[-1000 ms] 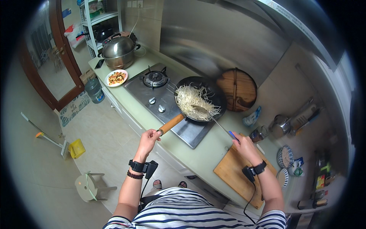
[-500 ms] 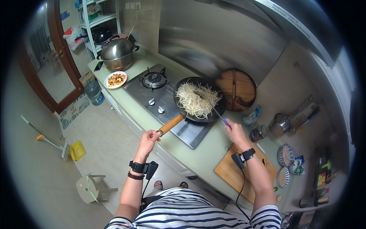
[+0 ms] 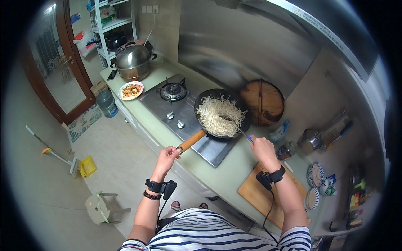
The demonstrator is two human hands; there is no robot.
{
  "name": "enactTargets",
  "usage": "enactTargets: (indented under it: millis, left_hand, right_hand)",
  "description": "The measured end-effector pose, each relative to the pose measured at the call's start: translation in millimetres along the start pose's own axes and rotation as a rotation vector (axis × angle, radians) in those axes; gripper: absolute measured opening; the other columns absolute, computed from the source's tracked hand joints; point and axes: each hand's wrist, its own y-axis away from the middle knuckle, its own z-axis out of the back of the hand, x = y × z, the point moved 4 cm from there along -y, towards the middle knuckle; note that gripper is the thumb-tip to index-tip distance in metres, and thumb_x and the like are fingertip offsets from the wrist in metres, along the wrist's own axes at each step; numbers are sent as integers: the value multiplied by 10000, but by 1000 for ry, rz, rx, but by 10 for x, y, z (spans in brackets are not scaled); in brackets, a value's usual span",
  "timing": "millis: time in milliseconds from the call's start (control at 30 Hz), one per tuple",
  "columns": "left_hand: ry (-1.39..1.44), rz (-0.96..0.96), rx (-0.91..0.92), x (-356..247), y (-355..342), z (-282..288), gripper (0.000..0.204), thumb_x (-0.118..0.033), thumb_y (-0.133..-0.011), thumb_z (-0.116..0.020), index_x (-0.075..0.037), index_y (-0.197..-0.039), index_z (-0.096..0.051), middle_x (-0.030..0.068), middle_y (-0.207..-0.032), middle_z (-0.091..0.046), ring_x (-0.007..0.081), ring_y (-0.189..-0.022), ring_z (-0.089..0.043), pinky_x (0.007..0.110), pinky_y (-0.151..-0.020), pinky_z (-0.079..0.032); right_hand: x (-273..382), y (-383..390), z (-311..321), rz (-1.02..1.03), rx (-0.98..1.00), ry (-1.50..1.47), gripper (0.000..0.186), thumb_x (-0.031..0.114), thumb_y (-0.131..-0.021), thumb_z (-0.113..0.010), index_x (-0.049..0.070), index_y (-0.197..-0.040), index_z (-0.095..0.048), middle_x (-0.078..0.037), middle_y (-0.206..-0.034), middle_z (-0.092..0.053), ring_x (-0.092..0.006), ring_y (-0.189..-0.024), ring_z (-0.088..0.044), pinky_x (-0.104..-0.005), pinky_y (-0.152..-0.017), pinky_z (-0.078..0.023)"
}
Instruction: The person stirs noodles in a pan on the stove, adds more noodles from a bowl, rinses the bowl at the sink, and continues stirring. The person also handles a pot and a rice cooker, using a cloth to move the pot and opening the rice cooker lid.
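Pale, thin, tangled strands, probably bean sprouts [image 3: 213, 117], lie heaped in the round black wok [image 3: 242, 102] on the right side of the steel gas hob [image 3: 157, 99]. The left hand [image 3: 168, 156] has its thumb and fingers closed on the near end of the smooth, cylindrical wooden handle [image 3: 192, 140], likely to steady the pan while staying away from the heat. The right hand [image 3: 264, 149] is curled closed around the handle of a metal spatula [image 3: 242, 132], whose head is buried in the strands; its long shaft probably spares the knuckles.

Just beyond, to the right, a round, dark-grained wooden lid [image 3: 264, 104] leans against the brushed-steel backsplash [image 3: 234, 50], presumably out of the way. Far left stand a glossy plate [image 3: 121, 93] of colourful food and a domed metal steamer [image 3: 133, 59]; near right lies a flat wooden chopping board [image 3: 253, 190].
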Motion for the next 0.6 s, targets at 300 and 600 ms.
enactTargets:
  millis: [300,600]
  left_hand:
    - [-19,-17,25,29,-20,9,184,-187,-925,-657,-27,-847,-611,-9,-728,-607,78,-682,-593,221,-631,-441]
    - [-14,-12,27,44,-29,7,180,-190,-928,-653,-33,-848,-614,-13,-704,-615,60,-670,-584,210,-588,-410]
  right_hand:
    - [-73,-58,444,160,-169,-139,308,74,-788,-639,94,-1094,-671,-226,-848,-664,-393,-782,-656,-480,-688,-537]
    - [218,-23,1192,731,-410,268,399,49,-751,-607,194,-1112,-698,-65,-677,-503,-228,-595,-576,-349,-495,-480]
